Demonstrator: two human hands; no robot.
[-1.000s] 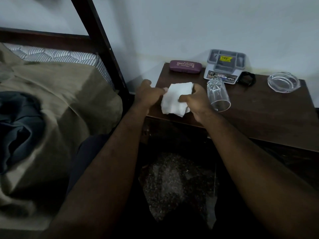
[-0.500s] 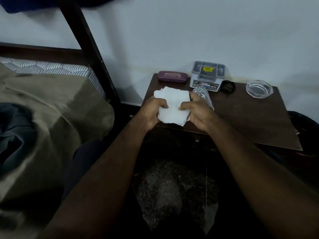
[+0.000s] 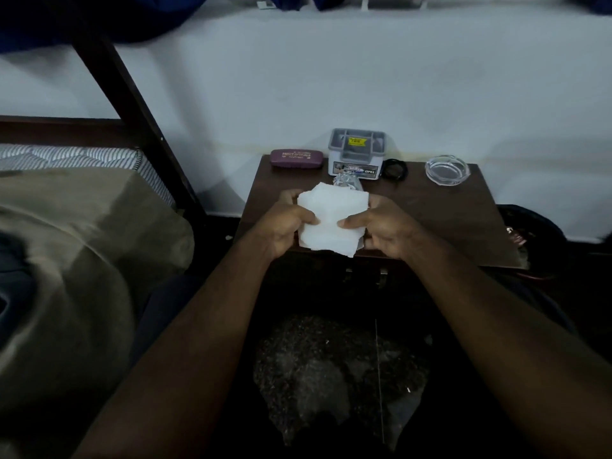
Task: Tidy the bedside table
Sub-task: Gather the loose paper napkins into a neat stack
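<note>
Tissue (image 3: 332, 223) is sitting between your two hands, lifted above the near edge of the tabletop (image 3: 463, 223); your left hand (image 3: 286, 226) is pinching its left side and your right hand (image 3: 385, 231) is pinching its right side, thumbs pressing on the face that is turned towards you. A second ago the sheet was lying lower, close to the wood, with the clear glass (image 3: 346, 182) standing open to view just to its right; now you are holding the sheet up and squarer, and it is covering most of that glass, so only the faceted top is peeking out just beyond the far edge of the paper. That suggests you are folding or straightening the tissue, not wiping with it yet, so the tidying itself is probably barely begun. Along the far side of the tabletop nothing is looking disturbed: the maroon glasses case (image 3: 296, 158) is lying at far left, the grey organiser box (image 3: 357, 152) is standing next to it, the black band (image 3: 394, 169) is lying just right of the box, and the glass ashtray (image 3: 447, 169) is sitting towards the far right corner. The bed (image 3: 76, 226) is lying to your left.
</note>
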